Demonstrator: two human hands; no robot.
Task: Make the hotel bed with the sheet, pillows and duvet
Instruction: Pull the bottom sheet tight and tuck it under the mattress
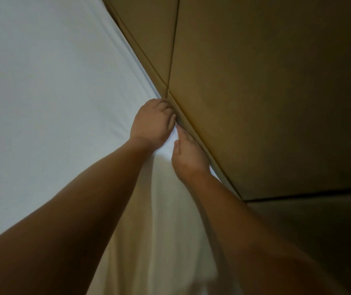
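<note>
At the line where the bed meets the wall, seen from the head view, both hands work close together, a little toward 3 o'clock of the centre. The left hand [153, 122] lies on the white fabric bed sheet [42, 103] with its fingers bent downward. Their tips disappear into the gap beside the tan padded headboard [255, 81], so I cannot tell whether they grip cloth or only push it. The right hand [188, 155], just at 5 o'clock of the left one, is nearly flat. Its fingers [184, 135] are straight and lie along the panel, thumb apart, pressing a fold of sheet and holding nothing.

I think the risk is this: the gap looks narrow, and cloth pushed in only shallowly may come out again when the sheet is pulled tight from another side. Pushing too hard at one spot could also drag the top surface and make diagonal creases.

The sheet fills the side from 7 to 11 o'clock, smooth and flat, with faint tension lines running toward the hands. Below the hands, toward 6 o'clock, it hangs loose in soft vertical folds, not yet tucked.
</note>
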